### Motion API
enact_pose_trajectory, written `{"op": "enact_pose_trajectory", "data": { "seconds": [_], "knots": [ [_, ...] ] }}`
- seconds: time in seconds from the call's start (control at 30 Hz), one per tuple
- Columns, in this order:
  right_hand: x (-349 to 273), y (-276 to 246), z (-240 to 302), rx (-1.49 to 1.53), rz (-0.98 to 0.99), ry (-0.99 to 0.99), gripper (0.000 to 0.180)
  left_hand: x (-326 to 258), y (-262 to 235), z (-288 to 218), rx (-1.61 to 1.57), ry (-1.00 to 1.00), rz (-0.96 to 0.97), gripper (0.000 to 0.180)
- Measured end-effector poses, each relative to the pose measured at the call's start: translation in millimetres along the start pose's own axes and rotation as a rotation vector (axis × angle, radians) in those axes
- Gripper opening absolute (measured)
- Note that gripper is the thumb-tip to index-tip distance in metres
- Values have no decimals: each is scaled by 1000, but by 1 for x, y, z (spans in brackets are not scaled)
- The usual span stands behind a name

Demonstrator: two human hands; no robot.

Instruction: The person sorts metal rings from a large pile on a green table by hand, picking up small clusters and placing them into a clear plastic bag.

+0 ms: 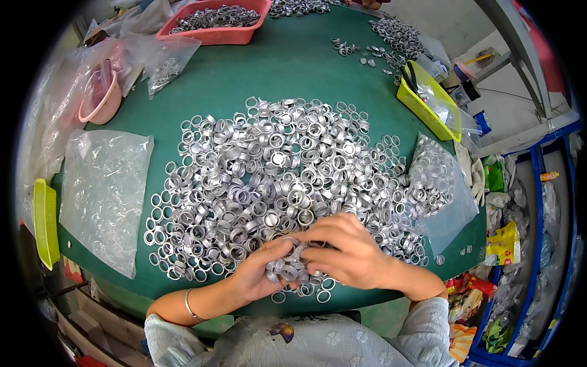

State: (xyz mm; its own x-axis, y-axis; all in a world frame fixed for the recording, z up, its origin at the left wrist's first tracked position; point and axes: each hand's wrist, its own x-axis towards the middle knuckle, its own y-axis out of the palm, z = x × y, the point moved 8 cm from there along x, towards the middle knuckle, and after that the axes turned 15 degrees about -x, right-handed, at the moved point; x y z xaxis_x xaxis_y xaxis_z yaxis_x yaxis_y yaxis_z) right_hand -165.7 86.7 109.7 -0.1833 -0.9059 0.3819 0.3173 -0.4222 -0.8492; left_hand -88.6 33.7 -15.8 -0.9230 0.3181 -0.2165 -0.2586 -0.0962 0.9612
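Observation:
A broad heap of small silver metal rings (269, 165) spreads over the green table. At its near edge my two hands meet around a cluster of the same metal rings (287, 264). My left hand (260, 269), with a bangle on its wrist, cups the cluster from the left, fingers curled. From the right, my right hand (345, 251) bends its fingers over the rings and touches them; its fingertips are partly hidden among them. A few loose rings lie just below my hands near the table's front edge.
A clear bag of rings (433, 174) lies at the heap's right. On the left is a flat plastic bag (107, 196). A red tray (214, 30) of metal parts stands at the back, a yellow-green basket (431, 104) at the right, a pink basin (101, 98) at the left.

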Motion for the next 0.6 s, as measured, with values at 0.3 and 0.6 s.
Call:
{"op": "enact_pose_trajectory", "data": {
  "seconds": [0.3,0.6],
  "knots": [
    [11,39,-124,-380,241,339,48,-3,8,3,-33,-61,210,37],
    [-3,35,-98,-36,394,256,34,-7,2,0,29,-62,132,27]
  ]
}}
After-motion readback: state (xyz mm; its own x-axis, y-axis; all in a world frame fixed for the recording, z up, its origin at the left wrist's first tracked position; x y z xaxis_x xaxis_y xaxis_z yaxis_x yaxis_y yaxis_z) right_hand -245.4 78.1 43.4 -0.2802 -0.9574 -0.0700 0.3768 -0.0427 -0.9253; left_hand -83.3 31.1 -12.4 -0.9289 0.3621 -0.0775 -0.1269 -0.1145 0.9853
